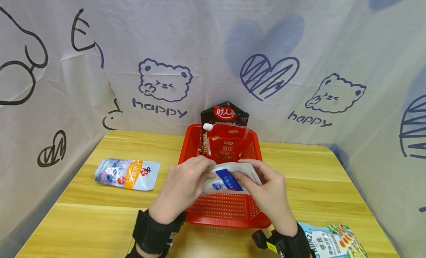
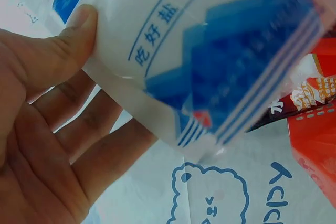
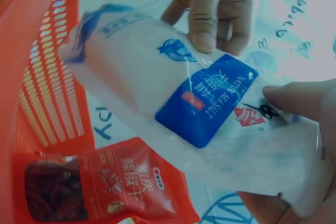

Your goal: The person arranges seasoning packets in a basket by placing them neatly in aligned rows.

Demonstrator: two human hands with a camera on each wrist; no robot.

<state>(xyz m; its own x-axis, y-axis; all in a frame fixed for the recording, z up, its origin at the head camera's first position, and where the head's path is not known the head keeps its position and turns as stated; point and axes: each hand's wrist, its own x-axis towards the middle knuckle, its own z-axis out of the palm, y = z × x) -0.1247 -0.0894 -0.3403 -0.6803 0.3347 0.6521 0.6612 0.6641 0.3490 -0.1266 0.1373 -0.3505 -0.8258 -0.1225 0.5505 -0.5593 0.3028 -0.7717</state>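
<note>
A white and blue bag of sea salt point(image 1: 213, 187) is held between both hands over the front part of a red plastic basket point(image 1: 229, 223). My left hand point(image 1: 183, 186) pinches one side of the bag, its thumb on the printed face and its fingers behind, as the left wrist view shows. At the other end my right hand point(image 1: 273, 191) grips the bag with thumb in front and fingers behind. In the right wrist view, the salt bag point(image 3: 131, 72) slants across with its blue label facing that camera. A red bag of dried chillies point(image 3: 136, 182) stands in the basket beyond it.
Behind the chillies, a black packet point(image 1: 239, 119) and a pouch with a white cap point(image 1: 208, 127) stick up from the basket. A blue and orange pouch point(image 1: 116, 173) lies left on the wooden table point(image 1: 80, 217). A Heinz pouch point(image 1: 332, 241) lies front right. A printed cloth point(image 1: 213, 39) hangs behind.
</note>
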